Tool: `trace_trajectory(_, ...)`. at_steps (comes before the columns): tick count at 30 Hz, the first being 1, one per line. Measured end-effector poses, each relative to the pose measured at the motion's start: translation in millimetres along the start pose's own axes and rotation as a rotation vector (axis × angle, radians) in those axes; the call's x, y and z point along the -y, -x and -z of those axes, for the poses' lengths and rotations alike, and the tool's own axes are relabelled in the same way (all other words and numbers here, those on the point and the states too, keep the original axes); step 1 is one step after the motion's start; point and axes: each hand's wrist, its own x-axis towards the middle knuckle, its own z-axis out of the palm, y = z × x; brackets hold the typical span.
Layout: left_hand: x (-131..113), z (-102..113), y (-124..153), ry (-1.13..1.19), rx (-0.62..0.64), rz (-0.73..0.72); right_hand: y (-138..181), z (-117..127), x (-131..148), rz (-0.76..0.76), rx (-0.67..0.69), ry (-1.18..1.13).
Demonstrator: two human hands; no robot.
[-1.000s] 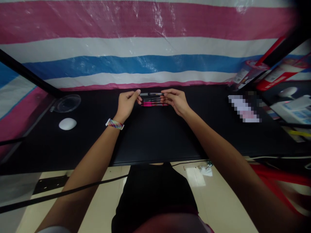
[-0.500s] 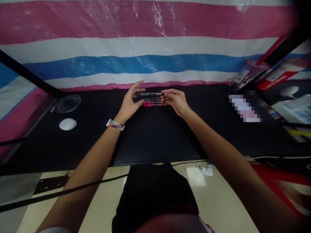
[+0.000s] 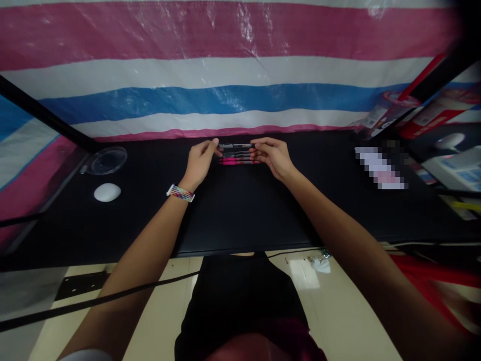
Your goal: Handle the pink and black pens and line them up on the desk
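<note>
Between my two hands, a black pen [image 3: 236,146] lies crosswise above the black tabletop. My left hand [image 3: 202,159] pinches its left end with thumb and fingers. At the pen's right end, the thumb and fingertips of my right hand [image 3: 273,156] are closed on it. Just nearer to me, parallel to it, is another dark pen [image 3: 235,154], and below that a pink pen [image 3: 235,161]. The right ends of these lower pens reach under my right fingers; whether those fingers touch them I cannot tell.
On the left stand a white rounded object [image 3: 107,192] and a clear round lid [image 3: 108,160]. Toward the right are a blurred-out flat item [image 3: 381,168] and a clear cup [image 3: 391,113] with a red straw. A striped sheet [image 3: 210,75] hangs behind the black table [image 3: 244,215].
My left hand has gone from spread fingers beside the pens to a pinch on the left end of the top pen. My right hand has stayed at the right end.
</note>
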Motion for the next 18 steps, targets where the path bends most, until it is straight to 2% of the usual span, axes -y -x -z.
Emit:
trace_trajectory(8, -14, 2, 5, -0.032, 0.045, -0.088, 1, 6, 1, 0.017, -0.003, -0.009)
trace_trajectory(12, -13, 1, 6, -0.006, 0.053, -0.093, 4, 4, 6, -0.047, -0.014, -0.091)
trace_trajectory(15, -9, -1, 6, 0.030, 0.051, -0.083, 8, 3, 13, -0.160, 0.066, -0.223)
trace_trajectory(18, -6, -3, 5, 0.046, 0.044, -0.082, 11, 3, 18, -0.186, 0.167, -0.309)
